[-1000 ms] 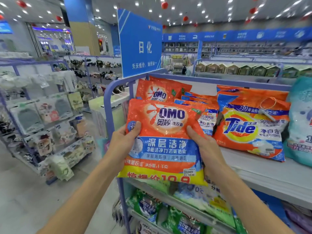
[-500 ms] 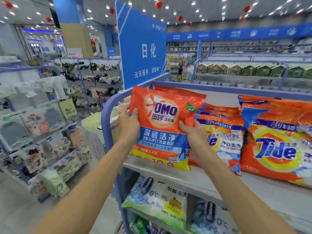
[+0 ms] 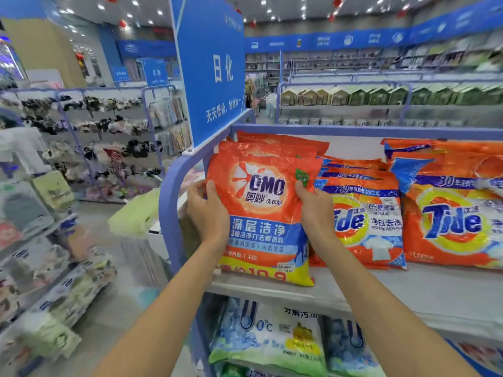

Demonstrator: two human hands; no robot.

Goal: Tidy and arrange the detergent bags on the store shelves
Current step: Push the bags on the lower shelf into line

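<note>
Both hands grip the front OMO bag (image 3: 266, 213) by its sides: left hand (image 3: 208, 213) on the left edge, right hand (image 3: 315, 213) on the right, thumbs on its face. The bag leans on more OMO bags (image 3: 280, 144) behind, its bottom edge near the shelf (image 3: 408, 292) lip. The rounded blue frame (image 3: 170, 197) stands just left of the left hand; a stack of Tide bags (image 3: 367, 221) touches the bag right of the right hand. Bare white shelf shows under the right forearm. The yellow strip reads "10.9". A blue sign (image 3: 215, 69) above the hands reads "日化". Below them lie blue-green bags (image 3: 266, 338) marked "0°C". Further left are aisle floor and racks.
</note>
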